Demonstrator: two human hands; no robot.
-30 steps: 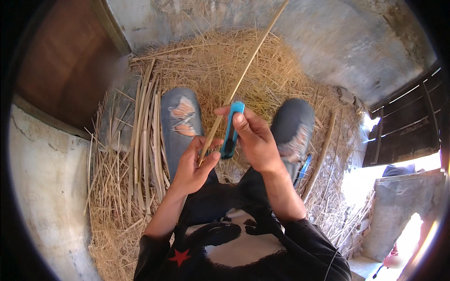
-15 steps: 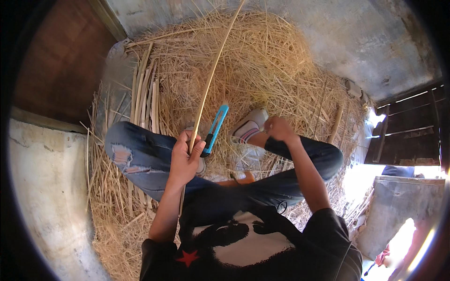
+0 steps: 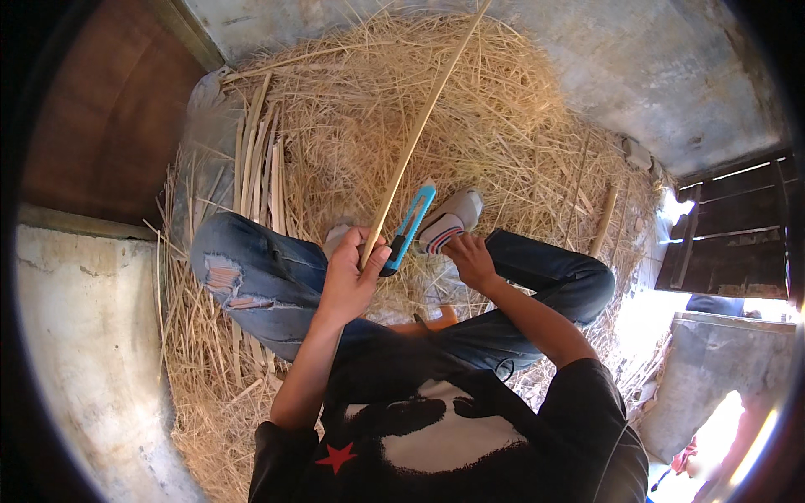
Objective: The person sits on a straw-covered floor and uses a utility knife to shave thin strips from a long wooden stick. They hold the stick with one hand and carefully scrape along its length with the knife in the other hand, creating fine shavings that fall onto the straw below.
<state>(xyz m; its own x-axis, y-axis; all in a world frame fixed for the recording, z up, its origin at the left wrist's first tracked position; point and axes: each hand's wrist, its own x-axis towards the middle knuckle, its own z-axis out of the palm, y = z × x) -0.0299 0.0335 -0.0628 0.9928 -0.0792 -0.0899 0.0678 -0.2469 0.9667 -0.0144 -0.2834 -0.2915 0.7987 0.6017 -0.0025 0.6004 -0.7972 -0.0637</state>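
My left hand (image 3: pixel 354 272) is closed on a long thin bamboo strip (image 3: pixel 419 121), which slants up and to the right past the top of the view. The same hand holds a blue utility knife (image 3: pixel 412 220) with a black end, its tip directed upward beside the strip. At my right ankle, the fingers of my right hand (image 3: pixel 471 261) touch the striped sock (image 3: pixel 442 240). They are loosely bent, with no object visible in them. That foot wears a light shoe (image 3: pixel 463 210).
Straw and shavings (image 3: pixel 402 67) cover the floor. Several split bamboo strips (image 3: pixel 258 168) lie at left beyond my knee. An orange-brown piece (image 3: pixel 443 318) shows between my legs. Concrete walls (image 3: pixel 662 75) enclose the place, with dark wooden slats (image 3: pixel 729 226) at right.
My left hand has shifted slightly right, and the bamboo strip leans further right along with the knife. My right hand has come down and left, from above the shin onto the sock.
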